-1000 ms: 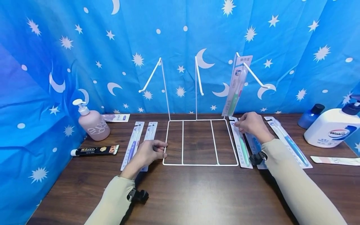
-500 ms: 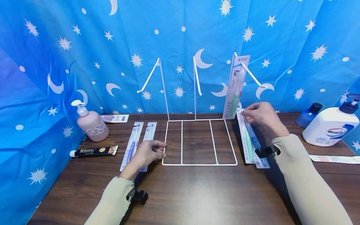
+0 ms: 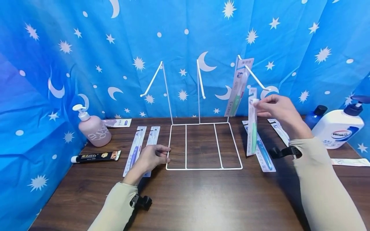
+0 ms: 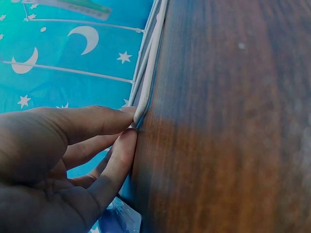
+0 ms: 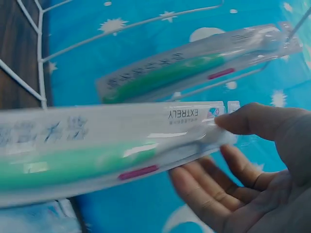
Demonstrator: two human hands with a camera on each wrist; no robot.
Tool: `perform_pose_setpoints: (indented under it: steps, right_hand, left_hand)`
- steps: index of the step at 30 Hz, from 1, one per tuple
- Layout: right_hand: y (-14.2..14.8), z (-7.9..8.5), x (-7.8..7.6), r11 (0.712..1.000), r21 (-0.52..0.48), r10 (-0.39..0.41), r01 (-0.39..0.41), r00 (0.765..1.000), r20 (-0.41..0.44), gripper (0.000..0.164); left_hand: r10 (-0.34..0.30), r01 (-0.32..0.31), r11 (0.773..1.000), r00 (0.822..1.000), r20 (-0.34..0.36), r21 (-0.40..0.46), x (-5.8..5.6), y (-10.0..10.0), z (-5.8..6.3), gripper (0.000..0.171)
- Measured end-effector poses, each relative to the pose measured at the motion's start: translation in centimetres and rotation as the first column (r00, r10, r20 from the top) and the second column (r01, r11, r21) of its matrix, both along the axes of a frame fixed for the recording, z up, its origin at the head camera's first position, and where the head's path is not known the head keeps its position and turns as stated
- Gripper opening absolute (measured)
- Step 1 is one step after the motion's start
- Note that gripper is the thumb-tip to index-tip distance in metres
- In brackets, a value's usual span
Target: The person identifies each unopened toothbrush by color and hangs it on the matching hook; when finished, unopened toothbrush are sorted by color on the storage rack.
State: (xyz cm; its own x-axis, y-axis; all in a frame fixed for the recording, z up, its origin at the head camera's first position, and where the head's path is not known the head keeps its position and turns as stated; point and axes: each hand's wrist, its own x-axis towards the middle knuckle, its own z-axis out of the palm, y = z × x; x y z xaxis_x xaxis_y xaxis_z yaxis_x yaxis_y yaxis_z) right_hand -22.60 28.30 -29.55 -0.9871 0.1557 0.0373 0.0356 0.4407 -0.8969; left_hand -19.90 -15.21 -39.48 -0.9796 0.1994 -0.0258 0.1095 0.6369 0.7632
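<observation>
My right hand [image 3: 278, 110] pinches a packaged green toothbrush [image 3: 252, 128] near its top and holds it upright above the table. In the right wrist view, the thumb lies on the pack's face and fingers are behind it. Another packaged green toothbrush [image 3: 239, 88] hangs on the right hook of the white wire rack [image 3: 203, 169]. My left hand [image 3: 151, 158] pinches the rack's left base wire; the left wrist view shows thumb and finger meeting at it. Packaged purple toothbrushes [image 3: 135, 150] lie beside that hand, one partly hidden under it. A packaged blue toothbrush [image 3: 264, 152] lies below the raised pack.
At the left stand a pink pump bottle [image 3: 95, 130] and a black toothpaste tube [image 3: 96, 156]. A white pump bottle [image 3: 338, 128] and a blue bottle [image 3: 313, 118] are at the right. Another toothbrush pack [image 3: 278, 131] is partly behind my right arm. A blue curtain [image 3: 115, 64] hangs behind.
My right hand has lifted the green toothbrush pack off the table, up and slightly right, from beside the rack. The left hand has stayed at the rack's base.
</observation>
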Motion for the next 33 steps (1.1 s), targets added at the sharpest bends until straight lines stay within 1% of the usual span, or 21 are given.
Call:
perform_pose_setpoints:
  steps: [2,5,7,9,12,14,16,19,23,25,27,29,33]
  right_hand:
    - [0.1,0.5,0.6,1.000,-0.016,-0.027,0.027,0.999,-0.041,0.060]
    - [0.1,1.2,1.9,0.998,-0.003,-0.061,0.060,0.994,-0.093,0.068]
    - [0.1,1.8,2.8,0.997,0.028,-0.069,0.074,0.988,-0.139,0.068]
    - [0.1,2.4,3.7,0.995,0.056,-0.072,0.085,0.976,-0.204,0.063]
    - [0.2,3.4,5.1,0.995,0.032,-0.081,0.094,0.951,-0.300,0.049]
    - [0.1,4.2,6.1,0.997,-0.009,-0.078,0.080,0.932,-0.354,0.043]
    - [0.0,5.0,7.1,0.998,-0.036,-0.070,0.061,0.918,-0.391,0.041]
    - [-0.1,6.3,8.6,0.998,-0.009,-0.053,0.055,0.901,-0.430,0.040]
    - [-0.4,7.6,10.4,0.999,0.012,-0.033,0.043,0.888,-0.459,0.041]
    - [-0.7,8.0,11.1,0.999,0.022,-0.018,0.033,0.881,-0.472,0.042]
    - [-1.1,8.1,11.8,0.998,0.049,-0.004,0.031,0.880,-0.476,0.043]
    - [-1.6,8.1,12.4,0.996,0.086,0.010,0.035,0.884,-0.467,0.043]
    - [-2.3,7.9,13.0,0.985,0.165,0.018,0.057,0.906,-0.422,0.044]
  left_hand:
    - [-0.002,0.002,1.000,1.000,0.001,0.009,0.0,0.0,-0.1,0.034]
    - [-0.004,0.004,1.000,1.000,0.002,0.018,0.1,0.1,-0.3,0.034]
    - [-0.002,0.002,1.000,1.000,0.008,0.024,0.1,0.3,-0.3,0.035]
    - [-0.001,0.001,1.000,1.000,0.012,0.027,0.1,0.4,-0.3,0.035]
    - [-0.004,0.003,1.000,1.000,0.017,0.027,0.1,0.6,-0.4,0.035]
    - [-0.006,0.005,1.000,1.000,0.017,0.025,0.0,0.7,-0.4,0.035]
    - [-0.007,0.006,1.000,1.000,0.014,0.022,0.0,0.7,-0.4,0.035]
    - [-0.005,0.005,1.000,1.000,0.009,0.021,0.0,0.6,-0.3,0.035]
    - [-0.005,0.005,1.000,1.000,0.007,0.024,0.0,0.4,-0.2,0.035]
    - [-0.002,0.002,1.000,1.000,0.011,0.024,0.0,0.3,-0.2,0.034]
    - [0.002,-0.002,1.000,1.000,0.017,0.022,0.0,0.2,-0.2,0.034]
    - [0.005,-0.005,1.000,1.000,0.021,0.019,0.0,0.1,-0.2,0.034]
    - [0.006,-0.007,1.000,1.000,0.019,0.018,0.1,-0.1,-0.3,0.033]
